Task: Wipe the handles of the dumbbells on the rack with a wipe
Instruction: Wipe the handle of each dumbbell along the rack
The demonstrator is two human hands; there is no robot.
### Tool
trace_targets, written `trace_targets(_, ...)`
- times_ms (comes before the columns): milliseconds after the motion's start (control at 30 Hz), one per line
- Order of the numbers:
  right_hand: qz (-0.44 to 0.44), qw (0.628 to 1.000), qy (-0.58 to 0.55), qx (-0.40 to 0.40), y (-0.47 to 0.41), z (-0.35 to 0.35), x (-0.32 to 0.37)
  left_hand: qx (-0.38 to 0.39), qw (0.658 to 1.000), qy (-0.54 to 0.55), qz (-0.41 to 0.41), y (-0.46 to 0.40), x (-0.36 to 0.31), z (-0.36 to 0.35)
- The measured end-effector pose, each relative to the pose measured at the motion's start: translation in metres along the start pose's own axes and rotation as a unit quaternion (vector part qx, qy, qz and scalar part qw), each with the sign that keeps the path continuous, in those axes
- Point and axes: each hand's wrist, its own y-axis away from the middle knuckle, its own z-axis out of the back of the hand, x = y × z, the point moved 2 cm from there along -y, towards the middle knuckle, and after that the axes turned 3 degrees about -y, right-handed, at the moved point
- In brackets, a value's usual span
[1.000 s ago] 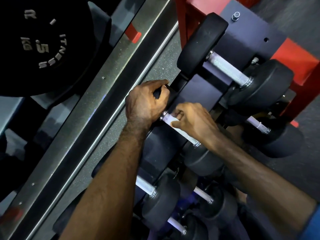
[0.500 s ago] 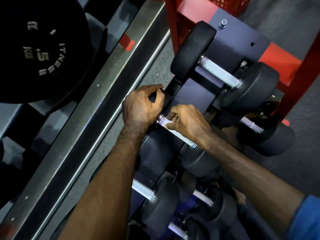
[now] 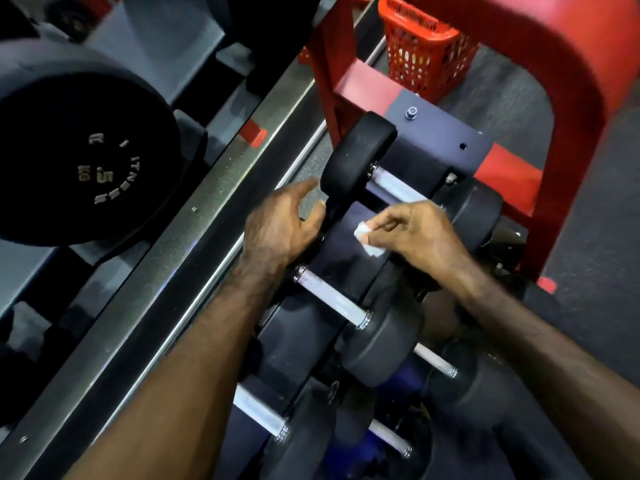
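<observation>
A: Dumbbells (image 3: 384, 341) sit in tiers on the dark rack (image 3: 349, 244), black heads with bare metal handles between them. The top dumbbell (image 3: 356, 154) lies at the upper end, its handle (image 3: 394, 187) partly showing.

B: Where is the wipe?

A: The wipe (image 3: 367, 239) is a small white crumpled piece pinched in the fingertips of the right hand (image 3: 419, 233). It is held over the rack's dark plate, between the top handle and the second handle (image 3: 332, 296), touching neither handle as far as I can see.

B: And the other hand?

A: The left hand (image 3: 280, 226) rests at the rack's left edge, just below the top dumbbell's near head. Its fingers are spread and only loosely bent; whether they grip the edge I cannot tell.

B: Anything else around?

A: A black weight plate (image 3: 86, 168) at left, a red frame (image 3: 561, 140) behind the rack, and a red basket (image 3: 422, 46) beyond it.
</observation>
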Motion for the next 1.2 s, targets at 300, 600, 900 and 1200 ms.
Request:
trace_targets(300, 0.048, 0.977, 0.196, -0.063, -0.086, 0.085, -0.001, -0.055, 0.995, 0.086, -0.014, -0.101, -0.072, -0.018)
trace_targets(600, 0.037, 0.96, 0.268, 0.076, -0.114, 0.087, -0.033, -0.005, 1.0, -0.004, -0.009, -0.149, -0.091, -0.051)
trace_targets(900, 0.027, 0.979, 0.176, 0.101, -0.138, 0.078, -0.026, -0.074, 0.997, -0.011, -0.024, -0.148, -0.093, -0.057)
trace_targets(1200, -0.032, 0.983, 0.102, 0.147, -0.156, 0.076, -0.034, -0.088, 0.996, -0.023, -0.009, -0.146, -0.093, -0.057)
